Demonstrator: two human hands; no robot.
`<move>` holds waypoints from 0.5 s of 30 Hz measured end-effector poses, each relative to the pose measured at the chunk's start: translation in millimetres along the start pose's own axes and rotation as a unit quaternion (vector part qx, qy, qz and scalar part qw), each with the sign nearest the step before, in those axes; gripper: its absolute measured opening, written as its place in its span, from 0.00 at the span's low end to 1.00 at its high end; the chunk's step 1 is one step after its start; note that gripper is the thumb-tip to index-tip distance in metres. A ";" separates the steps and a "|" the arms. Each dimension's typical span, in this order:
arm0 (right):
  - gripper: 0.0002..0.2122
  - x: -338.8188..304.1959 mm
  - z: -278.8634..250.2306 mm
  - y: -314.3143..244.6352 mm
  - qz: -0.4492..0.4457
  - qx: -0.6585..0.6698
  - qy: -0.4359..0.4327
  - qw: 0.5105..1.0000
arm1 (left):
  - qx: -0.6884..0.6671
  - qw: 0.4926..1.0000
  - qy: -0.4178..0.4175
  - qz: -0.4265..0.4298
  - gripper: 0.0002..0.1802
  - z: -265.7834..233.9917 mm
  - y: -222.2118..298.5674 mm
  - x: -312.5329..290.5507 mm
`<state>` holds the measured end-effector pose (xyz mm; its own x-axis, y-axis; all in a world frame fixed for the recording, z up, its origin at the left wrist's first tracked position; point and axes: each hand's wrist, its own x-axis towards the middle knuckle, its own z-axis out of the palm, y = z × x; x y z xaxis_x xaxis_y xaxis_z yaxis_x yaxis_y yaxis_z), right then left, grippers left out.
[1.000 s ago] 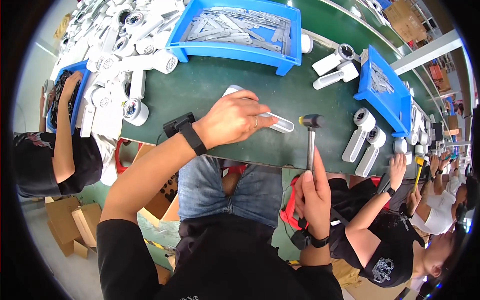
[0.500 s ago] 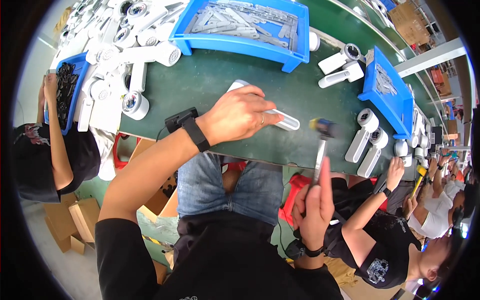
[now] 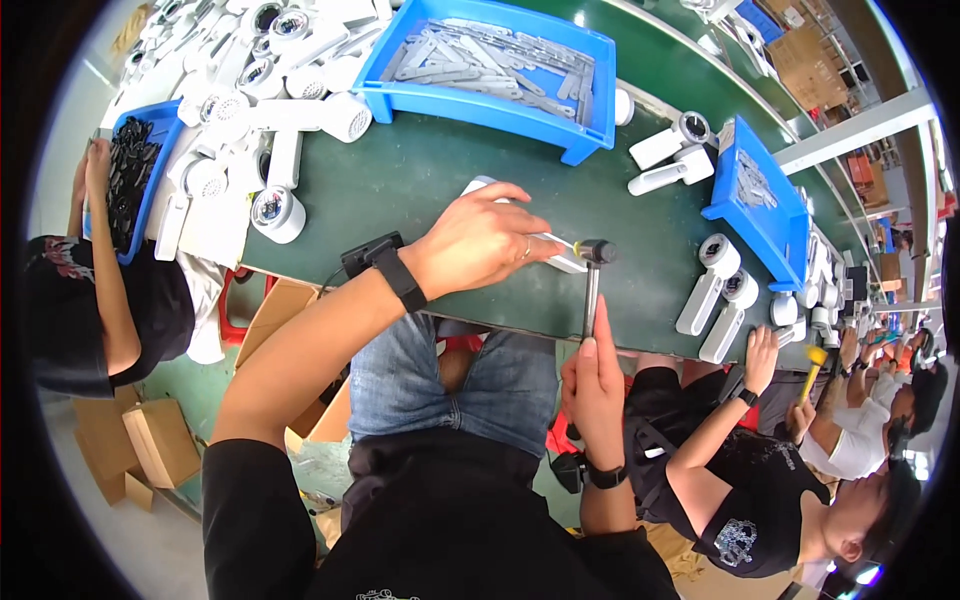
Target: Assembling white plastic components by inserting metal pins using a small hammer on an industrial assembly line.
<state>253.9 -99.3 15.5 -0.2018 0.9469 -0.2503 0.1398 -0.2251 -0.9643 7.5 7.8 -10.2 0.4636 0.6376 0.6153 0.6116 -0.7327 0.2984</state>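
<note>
My left hand presses a white handheld fan down on the green table. Its fingers are closed over the fan, hiding the middle; the handle end sticks out to the right and a bit of white shows above the knuckles. In my right hand is a small hammer, gripped by its metal handle with the index finger stretched along it. The hammer's dark head, with a yellow face, is at the fan's handle end; whether they touch I cannot tell.
A blue bin of grey strips stands at the back, a second blue bin at right. White fans lie beside it. Many more are heaped at left. Co-workers sit on both sides; one at right rests a hand on the table edge.
The hammer has swung left, its head going from right of the fan to its handle end. My right hand moved left with it. My left hand stays on the fan.
</note>
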 end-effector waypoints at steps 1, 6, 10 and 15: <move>0.27 -11.8 -6.4 -6.9 0.054 0.021 0.002 0.998 | -0.009 1.000 -0.015 -0.014 0.09 -2.5 -0.2 -0.9; 0.26 -25.3 -11.9 -20.9 -0.001 0.037 0.034 0.999 | -0.037 0.991 -0.130 -0.012 0.08 -14.7 1.8 14.7; 0.24 -33.7 -26.9 -20.2 -0.119 0.086 0.034 0.989 | 0.000 0.979 -0.185 0.091 0.15 -38.3 11.8 23.4; 0.25 -25.6 -21.7 -9.0 -0.084 -0.009 0.027 0.996 | -0.030 0.985 -0.086 -0.146 0.22 -47.7 22.1 -19.1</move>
<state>278.9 -116.5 32.5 -0.1709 0.9821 -0.0799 0.1263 -0.0585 -0.9903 -18.5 -32.0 19.4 0.3788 0.8502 0.3657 0.6985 -0.5218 0.4897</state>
